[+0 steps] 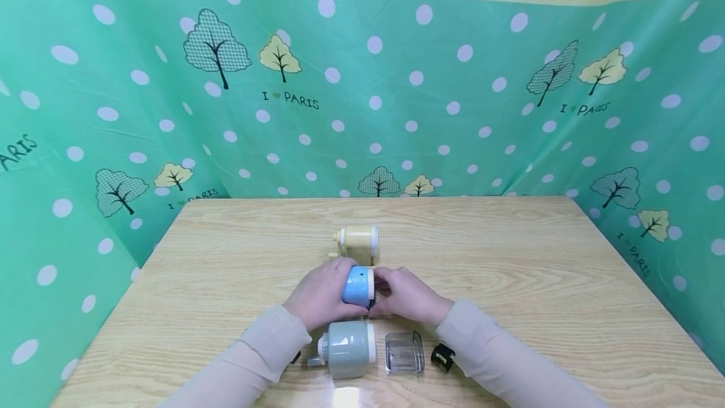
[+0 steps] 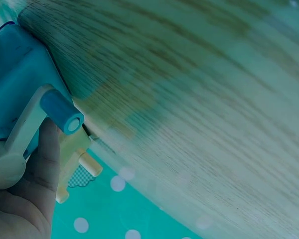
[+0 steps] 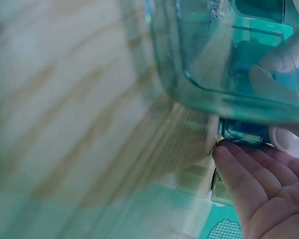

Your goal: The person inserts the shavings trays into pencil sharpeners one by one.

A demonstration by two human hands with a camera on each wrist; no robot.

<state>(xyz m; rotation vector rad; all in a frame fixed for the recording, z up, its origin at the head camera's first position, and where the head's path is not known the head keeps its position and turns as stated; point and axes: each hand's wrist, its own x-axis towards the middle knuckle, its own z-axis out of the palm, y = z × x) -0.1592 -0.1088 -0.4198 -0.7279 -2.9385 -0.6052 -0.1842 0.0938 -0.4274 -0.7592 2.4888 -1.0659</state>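
My left hand [image 1: 323,291] grips a blue hand-crank pencil sharpener [image 1: 355,286] from its crank side. In the left wrist view the blue crank knob [image 2: 62,112] sits on a pale arm beside the left fingers. At the sharpener's white-rimmed end, my right hand [image 1: 409,294] has thumb and fingers around a dark see-through shavings drawer [image 3: 244,130]. Part of that pinch is hidden behind a clear tray in the right wrist view. Nearer the person lies a grey-green sharpener [image 1: 348,350], its crank pointing left.
A yellow pencil sharpener [image 1: 358,243] stands behind the hands. To the right of the grey-green one are the clear drawer [image 1: 404,354] and a black piece [image 1: 443,357] by the right sleeve. Another dark bit [image 1: 296,356] shows beside the left sleeve. Patterned cloth [image 1: 396,80] hangs behind the table.
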